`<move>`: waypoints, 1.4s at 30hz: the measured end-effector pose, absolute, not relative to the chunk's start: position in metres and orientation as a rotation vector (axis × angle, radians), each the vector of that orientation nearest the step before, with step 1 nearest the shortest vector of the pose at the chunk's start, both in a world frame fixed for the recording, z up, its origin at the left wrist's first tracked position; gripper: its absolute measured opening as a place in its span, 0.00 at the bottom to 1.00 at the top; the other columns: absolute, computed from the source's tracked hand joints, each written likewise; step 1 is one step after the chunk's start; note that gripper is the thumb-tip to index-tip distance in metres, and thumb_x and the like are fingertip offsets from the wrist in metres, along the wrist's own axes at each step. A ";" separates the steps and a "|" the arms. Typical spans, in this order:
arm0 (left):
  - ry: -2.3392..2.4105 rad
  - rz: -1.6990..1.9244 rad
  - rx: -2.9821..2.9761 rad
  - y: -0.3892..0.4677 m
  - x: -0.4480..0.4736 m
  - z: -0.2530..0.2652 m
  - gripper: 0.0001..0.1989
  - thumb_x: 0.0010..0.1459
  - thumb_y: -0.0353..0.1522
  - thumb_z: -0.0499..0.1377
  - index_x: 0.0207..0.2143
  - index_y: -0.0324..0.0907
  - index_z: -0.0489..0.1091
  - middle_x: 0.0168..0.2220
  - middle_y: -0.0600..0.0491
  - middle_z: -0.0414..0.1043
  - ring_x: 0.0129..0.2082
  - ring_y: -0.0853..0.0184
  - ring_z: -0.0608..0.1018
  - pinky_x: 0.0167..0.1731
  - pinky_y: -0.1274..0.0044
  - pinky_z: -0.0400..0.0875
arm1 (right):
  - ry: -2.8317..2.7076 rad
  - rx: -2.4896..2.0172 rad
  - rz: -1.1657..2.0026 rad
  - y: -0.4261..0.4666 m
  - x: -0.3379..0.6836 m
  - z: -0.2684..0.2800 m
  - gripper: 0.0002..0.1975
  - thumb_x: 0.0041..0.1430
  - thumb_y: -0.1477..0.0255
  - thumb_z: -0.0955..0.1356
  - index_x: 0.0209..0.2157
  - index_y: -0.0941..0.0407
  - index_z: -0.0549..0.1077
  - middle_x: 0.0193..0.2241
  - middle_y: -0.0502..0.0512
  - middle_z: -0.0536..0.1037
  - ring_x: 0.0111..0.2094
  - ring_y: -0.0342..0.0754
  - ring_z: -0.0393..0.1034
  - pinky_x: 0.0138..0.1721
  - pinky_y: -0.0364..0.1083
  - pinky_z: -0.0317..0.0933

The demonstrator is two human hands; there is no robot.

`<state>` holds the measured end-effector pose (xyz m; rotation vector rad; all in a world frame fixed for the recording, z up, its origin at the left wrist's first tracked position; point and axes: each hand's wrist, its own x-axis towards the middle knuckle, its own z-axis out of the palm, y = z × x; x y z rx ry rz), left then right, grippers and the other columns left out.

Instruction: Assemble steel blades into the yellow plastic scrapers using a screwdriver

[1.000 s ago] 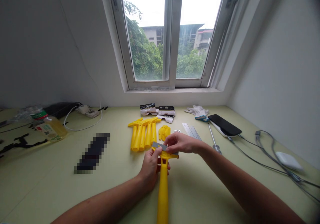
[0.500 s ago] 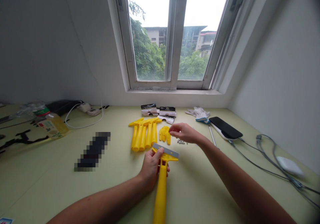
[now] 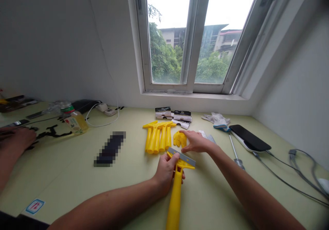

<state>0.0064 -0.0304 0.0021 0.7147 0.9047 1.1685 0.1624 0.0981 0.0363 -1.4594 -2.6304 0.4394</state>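
Observation:
My left hand (image 3: 166, 170) is closed around the head of a yellow scraper (image 3: 174, 197), its thumb pressing a flat grey blade (image 3: 187, 158) onto the head. The scraper's long handle points towards me. Just beyond it, my right hand (image 3: 196, 142) reaches over a small pile of yellow plastic pieces (image 3: 177, 139), thumb and forefinger apart. Its fingertips are at the pile's right side; whether they touch is unclear. Left of the pile lie several yellow scraper handles (image 3: 155, 141) side by side. Flat grey and white strips (image 3: 212, 139) show behind my right wrist.
Black-and-white packages (image 3: 183, 115) and white gloves (image 3: 217, 119) lie near the window. On the right are a screwdriver (image 3: 234, 151), a black phone (image 3: 249, 137) and cables. A bottle (image 3: 77, 122) stands left. Another person's hand (image 3: 20, 137) is at the far left.
The view has turned left, bringing another person's hand in. My right hand has come lower over the yellow pieces, its fingers spread wider. My left hand still holds the scraper and blade.

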 end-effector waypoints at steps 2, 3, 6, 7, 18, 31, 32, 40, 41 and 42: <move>0.899 1.168 0.714 -0.030 0.006 0.002 0.19 0.52 0.46 0.61 0.32 0.41 0.60 0.18 0.59 0.65 0.14 0.71 0.70 0.11 0.82 0.63 | -2.630 -1.459 0.425 0.097 0.163 0.039 0.47 0.40 0.55 0.73 0.62 0.52 0.57 0.53 0.65 0.70 0.54 0.64 0.62 0.53 0.60 0.51; 0.899 1.164 0.712 -0.030 0.006 0.002 0.19 0.52 0.46 0.61 0.32 0.41 0.60 0.18 0.59 0.65 0.14 0.71 0.70 0.11 0.82 0.64 | -2.630 -1.453 0.425 0.097 0.164 0.040 0.46 0.41 0.56 0.72 0.62 0.52 0.57 0.52 0.65 0.70 0.53 0.63 0.63 0.53 0.59 0.52; 0.886 1.163 0.717 -0.030 0.006 0.001 0.19 0.52 0.46 0.61 0.32 0.41 0.60 0.18 0.59 0.64 0.14 0.70 0.71 0.10 0.82 0.63 | -2.642 -1.423 0.463 0.099 0.166 0.040 0.45 0.41 0.57 0.72 0.61 0.52 0.58 0.51 0.63 0.70 0.51 0.61 0.64 0.52 0.55 0.54; 0.882 1.165 0.721 -0.030 0.006 0.001 0.19 0.52 0.46 0.61 0.32 0.41 0.60 0.18 0.59 0.64 0.14 0.70 0.71 0.10 0.82 0.63 | -2.648 -1.412 0.479 0.100 0.167 0.039 0.45 0.40 0.57 0.73 0.60 0.52 0.59 0.51 0.62 0.69 0.51 0.60 0.65 0.52 0.55 0.55; 0.925 1.164 0.743 -0.032 0.007 0.002 0.19 0.53 0.47 0.60 0.32 0.42 0.59 0.17 0.59 0.63 0.14 0.71 0.69 0.11 0.82 0.63 | -2.609 -1.337 0.533 0.095 0.169 0.046 0.38 0.41 0.58 0.73 0.56 0.48 0.65 0.50 0.57 0.67 0.48 0.58 0.65 0.51 0.53 0.57; 0.944 1.169 0.742 -0.032 0.008 0.005 0.19 0.53 0.46 0.60 0.30 0.41 0.60 0.17 0.59 0.64 0.14 0.71 0.69 0.11 0.82 0.63 | -2.279 -1.217 0.811 0.071 0.179 0.064 0.15 0.58 0.59 0.64 0.32 0.57 0.74 0.30 0.54 0.76 0.31 0.46 0.68 0.32 0.44 0.60; 0.946 1.170 0.746 -0.032 0.008 0.005 0.19 0.53 0.46 0.60 0.30 0.41 0.60 0.17 0.59 0.63 0.14 0.71 0.69 0.11 0.82 0.63 | -2.283 -1.242 0.806 0.071 0.181 0.061 0.15 0.59 0.60 0.64 0.31 0.57 0.74 0.29 0.53 0.76 0.29 0.46 0.67 0.30 0.44 0.59; 0.964 1.263 0.750 -0.029 -0.005 0.006 0.20 0.51 0.46 0.62 0.32 0.40 0.62 0.20 0.57 0.67 0.16 0.71 0.71 0.13 0.81 0.65 | -2.489 -0.876 0.778 -0.058 0.216 0.060 0.05 0.60 0.70 0.64 0.34 0.55 0.70 0.33 0.55 0.74 0.35 0.45 0.68 0.38 0.44 0.62; 0.963 1.267 0.755 -0.029 -0.006 0.006 0.20 0.51 0.46 0.62 0.32 0.39 0.62 0.21 0.57 0.67 0.16 0.71 0.71 0.13 0.82 0.64 | -2.572 -0.775 0.821 -0.081 0.216 0.057 0.05 0.60 0.71 0.65 0.37 0.54 0.71 0.37 0.56 0.75 0.38 0.45 0.69 0.40 0.44 0.63; 0.961 1.266 0.759 -0.028 -0.007 0.006 0.20 0.51 0.46 0.62 0.32 0.39 0.63 0.21 0.57 0.67 0.16 0.72 0.71 0.13 0.82 0.64 | -2.643 -0.699 0.792 -0.100 0.213 0.053 0.08 0.59 0.70 0.66 0.41 0.53 0.71 0.40 0.57 0.75 0.41 0.47 0.69 0.43 0.44 0.63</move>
